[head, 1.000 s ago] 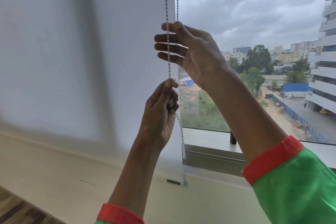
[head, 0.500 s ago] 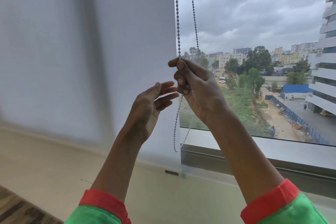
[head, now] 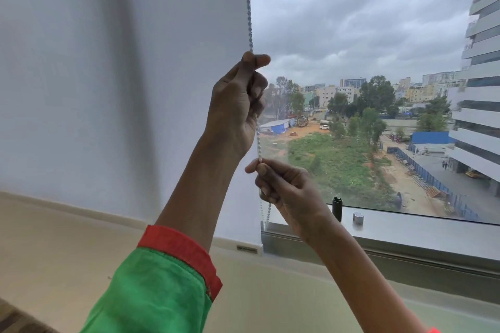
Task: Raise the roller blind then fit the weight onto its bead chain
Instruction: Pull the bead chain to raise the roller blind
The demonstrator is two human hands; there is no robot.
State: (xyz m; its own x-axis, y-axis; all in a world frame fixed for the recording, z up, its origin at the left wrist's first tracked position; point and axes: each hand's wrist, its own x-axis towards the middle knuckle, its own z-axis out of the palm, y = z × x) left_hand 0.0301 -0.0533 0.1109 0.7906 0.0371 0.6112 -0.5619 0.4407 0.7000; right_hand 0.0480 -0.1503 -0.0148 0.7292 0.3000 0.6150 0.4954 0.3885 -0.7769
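Observation:
The white roller blind [head: 121,89] covers the left part of the window, and its bottom rail [head: 244,248] hangs just above the sill. Down the blind's right edge runs the bead chain [head: 247,3]. My left hand [head: 238,100] is raised and shut on the chain. Lower down, my right hand [head: 284,186] pinches the same chain between thumb and fingers. A short loop of chain [head: 265,215] dangles under it. On the sill stand a black cylinder [head: 337,208] and a small grey cap [head: 358,217], apart from both hands.
The grey metal window sill [head: 419,232] runs to the right under the bare glass [head: 365,35]. A beige ledge [head: 67,246] lies below the blind. My green sleeves with red cuffs [head: 178,254] fill the lower part of the view.
My left hand opened, rose and closed on the chain higher up. My right hand, which was above it, has come down the chain and now grips below the left.

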